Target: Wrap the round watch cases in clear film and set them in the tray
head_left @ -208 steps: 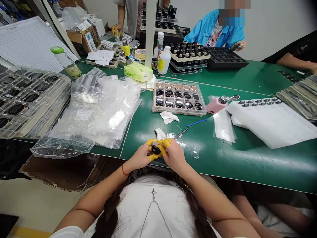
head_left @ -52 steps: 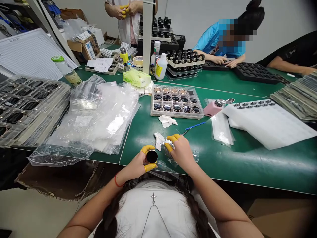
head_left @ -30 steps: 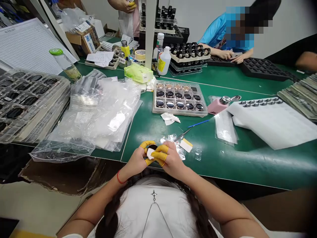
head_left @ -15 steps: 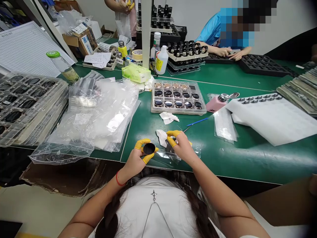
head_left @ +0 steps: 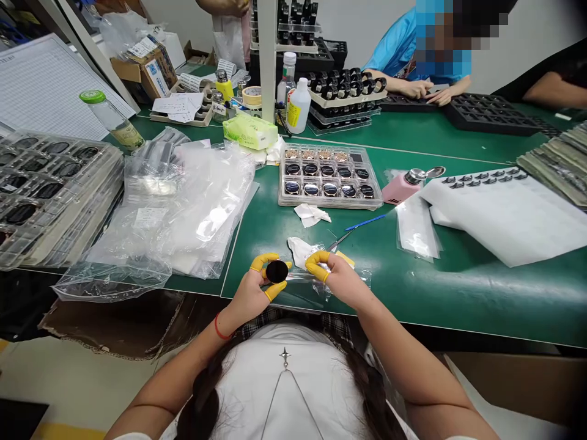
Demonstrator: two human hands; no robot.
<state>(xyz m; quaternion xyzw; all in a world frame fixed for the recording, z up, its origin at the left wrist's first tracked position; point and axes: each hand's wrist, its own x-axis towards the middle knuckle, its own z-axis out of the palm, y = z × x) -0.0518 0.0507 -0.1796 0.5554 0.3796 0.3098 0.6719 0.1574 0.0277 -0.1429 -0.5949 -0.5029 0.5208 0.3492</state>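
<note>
The left hand (head_left: 250, 294) pinches a black disc (head_left: 277, 271) by its rim, face up. The right hand (head_left: 338, 275), just apart, grips clear film (head_left: 303, 282) stretching toward the disc.

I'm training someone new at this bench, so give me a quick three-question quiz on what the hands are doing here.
1. What does the left hand hold between its yellow finger cots?
2. True or false: the pink dispenser bottle stands inside the clear tray.
3. Which lies nearest the right hand?
A. the crumpled white wipe
B. the green-capped glass bottle
C. the tissue pack

Key:
1. A round black disc.
2. False: it stands on the green mat, right of the tray.
3. A.
</note>
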